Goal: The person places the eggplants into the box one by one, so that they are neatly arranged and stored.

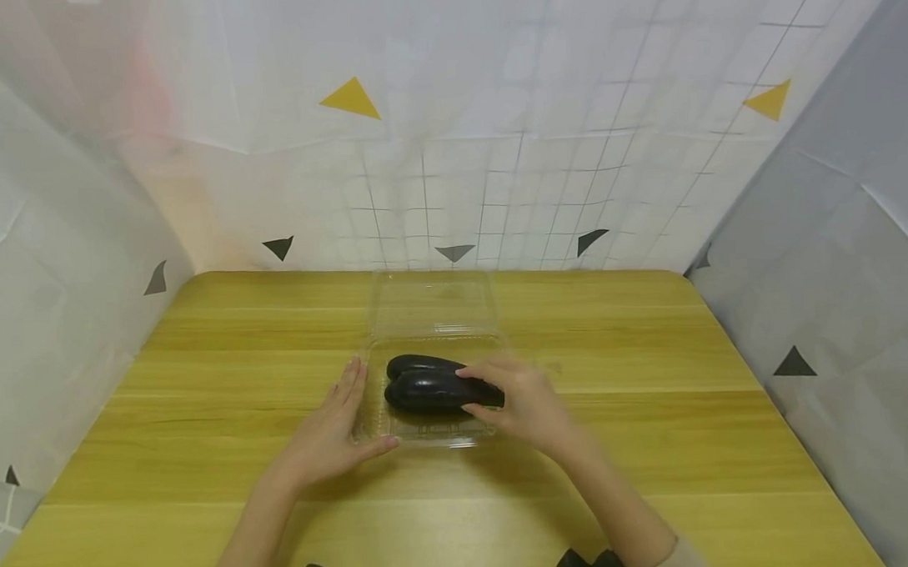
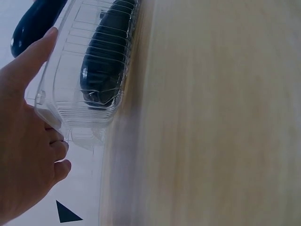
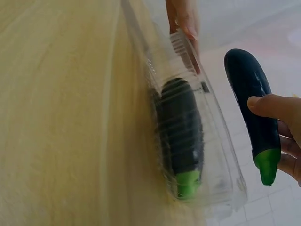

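An unlidded clear plastic container (image 1: 422, 441) holds one dark eggplant (image 2: 104, 61), lying along its length; the green stem end shows in the right wrist view. My right hand (image 1: 529, 402) grips a second dark eggplant (image 3: 254, 99) between thumb and fingers, held above the container, with its green end near my fingers. At the container's left front corner rests my left hand (image 1: 331, 430), the thumb at the front rim and straight fingers along the left side. From the left wrist view, the other fingers (image 2: 59, 150) sit against the container's end.
The container's hinged clear lid (image 1: 432, 305) lies folded back toward the rear wall. Underneath is a wood-grain table (image 1: 618, 461). White sheets (image 1: 266, 73) with triangles and grid lines stand along the back and both sides.
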The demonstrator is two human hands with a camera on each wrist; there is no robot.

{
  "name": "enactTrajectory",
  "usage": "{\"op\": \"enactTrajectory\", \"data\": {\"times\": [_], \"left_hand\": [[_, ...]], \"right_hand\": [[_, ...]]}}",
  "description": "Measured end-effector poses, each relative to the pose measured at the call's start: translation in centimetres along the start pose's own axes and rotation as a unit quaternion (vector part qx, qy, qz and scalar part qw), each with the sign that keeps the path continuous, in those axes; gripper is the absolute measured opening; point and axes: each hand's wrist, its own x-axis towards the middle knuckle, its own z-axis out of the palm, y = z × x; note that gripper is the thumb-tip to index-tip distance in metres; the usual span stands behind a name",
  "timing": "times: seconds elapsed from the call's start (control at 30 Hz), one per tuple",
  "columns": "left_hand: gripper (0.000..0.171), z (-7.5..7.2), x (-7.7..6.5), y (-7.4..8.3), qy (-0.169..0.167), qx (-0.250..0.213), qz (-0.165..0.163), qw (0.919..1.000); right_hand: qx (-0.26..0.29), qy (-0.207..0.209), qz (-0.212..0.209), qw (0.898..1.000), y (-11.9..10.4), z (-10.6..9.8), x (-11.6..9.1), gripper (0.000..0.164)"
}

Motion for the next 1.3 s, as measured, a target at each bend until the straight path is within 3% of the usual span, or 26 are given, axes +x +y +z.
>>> {"op": "enactTrajectory", "data": {"times": [0.3,0.47,0.67,1.3], "left_hand": [[0.118,0.1,0.0,-0.1,0.001,0.003,0.003,1.0],[0.118,0.2,-0.1,-0.2,0.003,-0.001,0.003,1.0],[0.116,0.2,0.0,-0.1,0.003,-0.006,0.0,1.0],[0.118,0.0,0.0,-0.1,-0.001,-0.004,0.0,1.0]], "right_hand": [[0.017,-0.032,-0.019,0.999,-0.1,1.9,-0.1,0.042],[0.028,-0.055,-0.007,0.998,-0.2,2.5,-0.2,0.041],[0.028,-0.079,0.019,0.996,-0.2,2.7,-0.5,0.041],[0.0,-0.116,0.012,0.993,0.4,3.1,-0.7,0.041]]}}
